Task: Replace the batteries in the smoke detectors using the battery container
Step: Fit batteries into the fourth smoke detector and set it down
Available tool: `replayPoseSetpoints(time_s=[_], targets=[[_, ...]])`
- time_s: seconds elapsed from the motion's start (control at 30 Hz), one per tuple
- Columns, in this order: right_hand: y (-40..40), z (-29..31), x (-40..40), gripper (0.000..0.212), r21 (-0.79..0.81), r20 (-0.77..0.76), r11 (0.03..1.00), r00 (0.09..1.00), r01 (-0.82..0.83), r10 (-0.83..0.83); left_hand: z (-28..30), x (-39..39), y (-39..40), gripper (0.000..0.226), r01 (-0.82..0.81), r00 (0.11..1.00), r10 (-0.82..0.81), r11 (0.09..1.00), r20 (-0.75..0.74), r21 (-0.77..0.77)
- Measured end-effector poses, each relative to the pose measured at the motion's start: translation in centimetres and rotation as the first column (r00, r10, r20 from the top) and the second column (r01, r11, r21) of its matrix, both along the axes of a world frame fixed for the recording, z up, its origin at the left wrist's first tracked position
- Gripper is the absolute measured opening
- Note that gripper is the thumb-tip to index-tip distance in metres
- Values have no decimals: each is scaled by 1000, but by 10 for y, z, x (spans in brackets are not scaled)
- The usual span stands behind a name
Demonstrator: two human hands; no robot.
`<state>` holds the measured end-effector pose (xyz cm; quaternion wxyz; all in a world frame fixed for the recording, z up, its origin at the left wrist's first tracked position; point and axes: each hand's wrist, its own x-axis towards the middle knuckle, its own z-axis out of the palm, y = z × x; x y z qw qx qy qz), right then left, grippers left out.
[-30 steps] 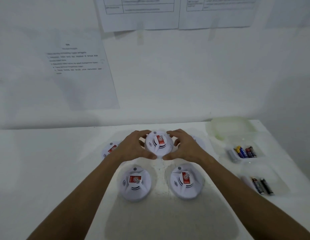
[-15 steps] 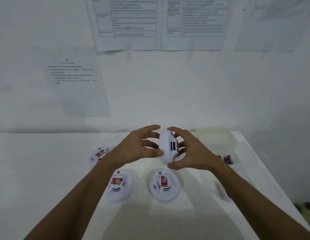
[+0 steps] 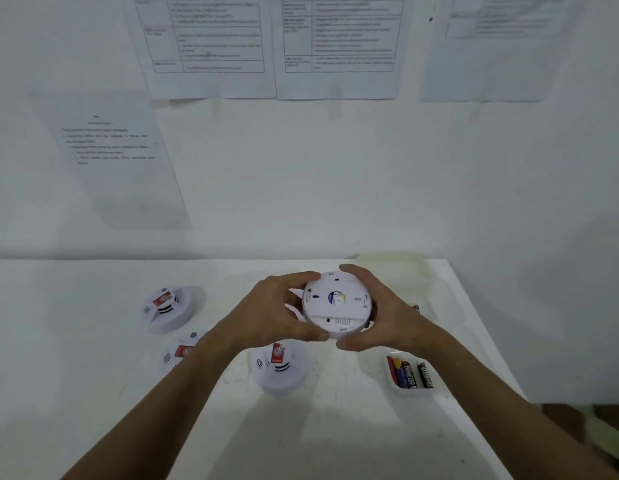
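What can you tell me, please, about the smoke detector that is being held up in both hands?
The round white plastic smoke detector is held above the white table, turned so its flat back faces the camera. That back shows a small round blue and yellow sticker at the centre, a few small slots, and a printed label near the lower edge, too blurred to read. The left hand grips its left rim and the right hand its right rim, fingers curled round the edge. Its back cover looks closed.
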<state>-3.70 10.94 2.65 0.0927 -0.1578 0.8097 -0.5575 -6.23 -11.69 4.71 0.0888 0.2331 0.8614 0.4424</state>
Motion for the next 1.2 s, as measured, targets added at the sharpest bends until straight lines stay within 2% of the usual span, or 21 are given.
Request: replayPoseSetpoints(time_s=[0.13,0.23,0.33,0.5,0.63,0.73,0.8,0.87,1.07,1.2], targets=[[4,-6,6,105,20,-58,998,996,67,-66,2,6,10,85,18,999,-19,999,-32,-38],[10,-8,10,97,-32,-96,994,990,105,-108,8,11,13,70,25,1000,-25,999,2,21],[13,-11,16,94,-54,-126,992,985,114,-120,10,15,17,57,9,1000,-9,1000,-22,-2],[18,-17,22,95,-64,-144,991,982,116,-125,6,20,26,59,-19,998,17,999,-54,-39],[21,-20,25,96,-67,-162,988,975,140,-150,6,23,37,63,-40,989,25,994,-142,-101],[24,-24,27,96,-62,-168,988,974,145,-153,3,25,42,53,-49,981,20,988,-191,-147],[26,-26,29,96,-64,-162,987,974,149,-157,1,27,44,55,-57,978,21,984,-207,-169],[28,-27,30,96,-64,-158,988,976,140,-148,-2,28,46,60,-46,975,3,981,-222,-190],[34,-31,31,90,-29,-128,989,981,143,-146,-2,28,47,56,-27,943,-78,952,-325,-306],[41,-33,34,90,-31,-141,981,971,190,-193,-3,32,44,62,-76,938,-16,966,-347,-248]])
